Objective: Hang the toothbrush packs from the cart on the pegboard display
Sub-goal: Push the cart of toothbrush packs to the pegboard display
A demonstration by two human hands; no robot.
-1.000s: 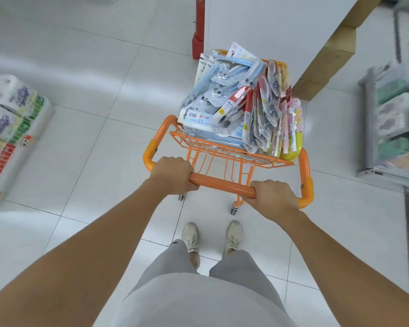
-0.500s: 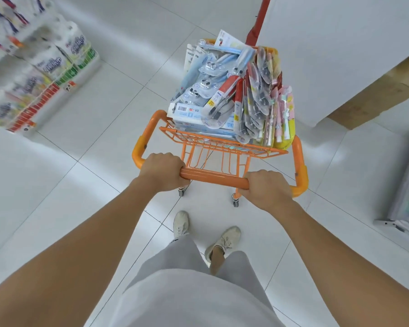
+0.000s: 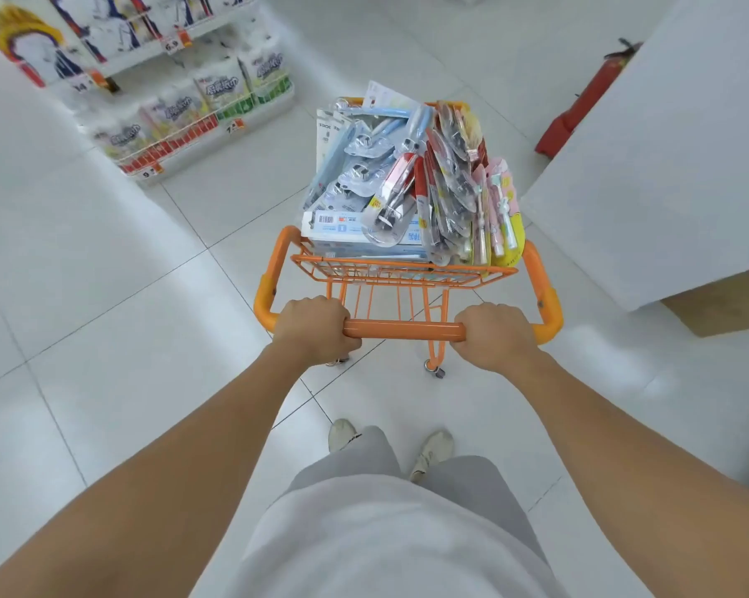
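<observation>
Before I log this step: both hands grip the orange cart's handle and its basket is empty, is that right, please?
Not quite. The left hand and right hand do grip the orange cart's handle, but the head view shows its basket piled with toothbrush packs, none hung yet.

The cart (image 3: 407, 269) was bright orange wire, and the toothbrush packs (image 3: 407, 183) heaped in it were pale blue, clear, red, pink and yellow. The floor (image 3: 148, 317) was glossy white tile with thin grey joints. Paper packs (image 3: 200, 110) on the shelf bore red and green bands; the fire extinguisher (image 3: 579, 105) was red.
</observation>
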